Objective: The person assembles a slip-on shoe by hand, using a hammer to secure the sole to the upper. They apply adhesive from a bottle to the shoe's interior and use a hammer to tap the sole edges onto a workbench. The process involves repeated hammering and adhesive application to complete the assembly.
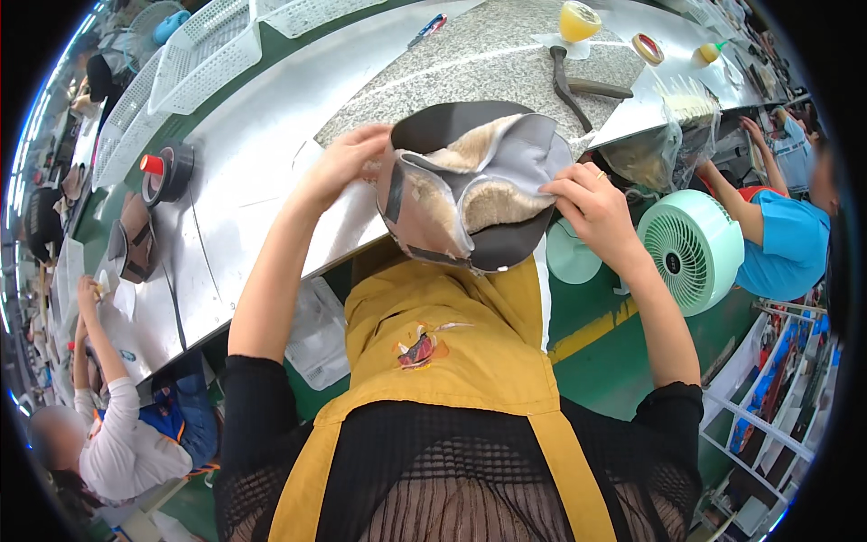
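Between my hands, over the table's near edge, is a fleece-lined boot upper [519, 154] with a brown and dark outer, grey lining backing and cream fleece folded inside. At its left rim, my left hand [348, 163] is closed on the edge, with the fingertips partly hidden behind it. My right hand [591, 203] pinches the grey lining at the right side between thumb and fingers. Beyond the upper, a hammer [564, 81] lies on a speckled stone slab [433, 72].
A yellow container [579, 22], a tape roll [647, 49] and a small bottle [711, 51] stand at the back. White baskets [203, 59] line the far left. A mint-green fan [691, 253] is at right. Co-workers sit at both sides, one in a blue shirt [786, 248].
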`<state>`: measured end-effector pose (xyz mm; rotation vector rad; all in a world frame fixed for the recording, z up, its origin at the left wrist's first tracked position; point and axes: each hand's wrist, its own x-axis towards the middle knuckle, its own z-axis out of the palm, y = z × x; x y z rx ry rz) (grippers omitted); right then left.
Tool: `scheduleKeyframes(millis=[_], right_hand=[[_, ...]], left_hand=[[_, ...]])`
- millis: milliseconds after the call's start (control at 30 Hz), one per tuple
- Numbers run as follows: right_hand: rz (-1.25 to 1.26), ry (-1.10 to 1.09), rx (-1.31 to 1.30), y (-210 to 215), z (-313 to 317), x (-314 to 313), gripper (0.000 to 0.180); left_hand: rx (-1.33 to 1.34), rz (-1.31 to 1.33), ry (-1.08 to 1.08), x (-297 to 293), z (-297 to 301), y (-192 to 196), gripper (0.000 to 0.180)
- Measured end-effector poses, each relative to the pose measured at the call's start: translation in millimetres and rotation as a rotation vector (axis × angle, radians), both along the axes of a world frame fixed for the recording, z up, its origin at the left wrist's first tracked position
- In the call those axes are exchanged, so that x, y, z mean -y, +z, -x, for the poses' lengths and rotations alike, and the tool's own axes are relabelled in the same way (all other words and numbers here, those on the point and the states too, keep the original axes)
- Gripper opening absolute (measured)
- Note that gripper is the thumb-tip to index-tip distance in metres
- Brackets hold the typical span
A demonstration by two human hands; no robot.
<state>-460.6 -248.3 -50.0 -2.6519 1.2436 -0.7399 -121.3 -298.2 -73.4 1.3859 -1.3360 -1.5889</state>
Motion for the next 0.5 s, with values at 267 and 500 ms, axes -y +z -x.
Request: scheduleKeyframes(millis=[267, 500], right_hand=[[0.03, 0.11, 0.058, 12.3, -11.4, 26.2, 0.01], [-0.054, 0.167, 0.074, 25.3, -9.2, 33.0, 0.013]], left_hand=[[0.607, 0.931, -0.333, -70.7, 80.1, 77.7, 0.047], [1.036, 0.871, -0.435, -61.1, 87.1, 50.6, 0.085]])
